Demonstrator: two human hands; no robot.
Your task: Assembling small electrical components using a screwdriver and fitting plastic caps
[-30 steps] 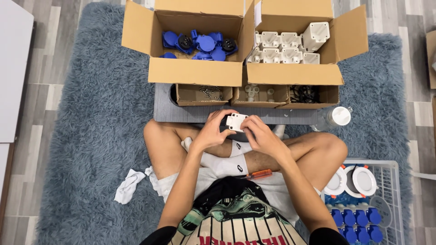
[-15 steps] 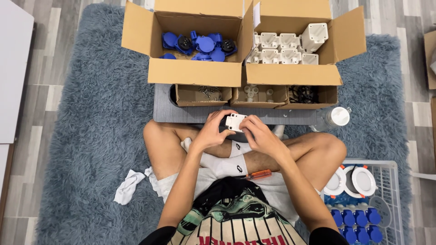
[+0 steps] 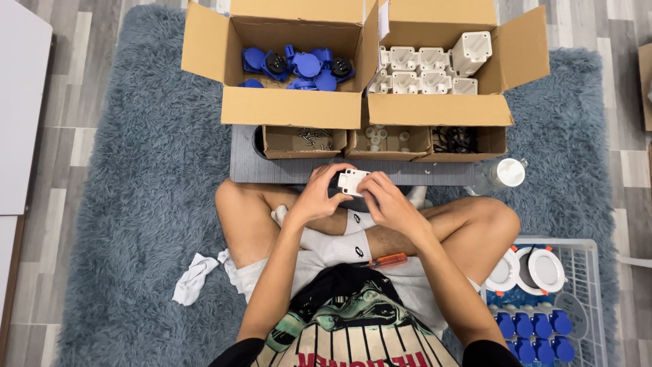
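Fingers (image 3: pixel 337 178) of both hands are curled shut around a small white plastic housing (image 3: pixel 352 181), held in the centre of the frame above my crossed legs. My left hand (image 3: pixel 318 197) pinches its left edge and my right hand (image 3: pixel 388 202) covers the right side. I judge the housing light, rigid and smooth, so it is best taken by opposite edges. Just below, an orange-handled screwdriver (image 3: pixel 387 259) lies on my lap. At lower right a white wire basket (image 3: pixel 589 299) holds blue caps and round white fittings. Beyond my hands sits a grey board (image 3: pixel 244 166) with small boxes. At the top of the frame are two open cartons, blue parts (image 3: pixel 299 68) on the left and white housings (image 3: pixel 424 68) on the right.
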